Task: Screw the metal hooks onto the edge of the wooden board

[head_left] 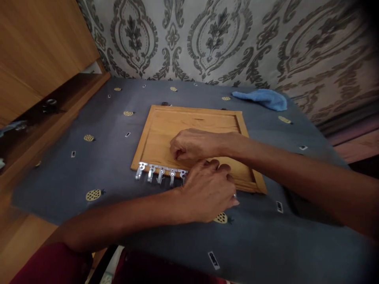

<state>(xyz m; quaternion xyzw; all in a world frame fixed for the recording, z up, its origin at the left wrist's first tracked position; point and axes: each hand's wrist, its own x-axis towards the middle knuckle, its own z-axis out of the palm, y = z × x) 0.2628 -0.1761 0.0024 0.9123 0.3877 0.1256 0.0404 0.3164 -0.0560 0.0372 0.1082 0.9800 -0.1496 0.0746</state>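
Curling over the wooden panel (162,128), the right hand (194,145) hid whether it pinched anything, as did the nearer left hand (207,191) beside metal hooks (161,172).

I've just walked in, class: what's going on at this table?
A person's left hand covers part of a row of metal hooks along the near edge of a framed wooden panel, which lies on a patterned tablecloth. The right hand is curled over the panel; what it holds, if anything, is hidden. A blue cloth lies at the far right.
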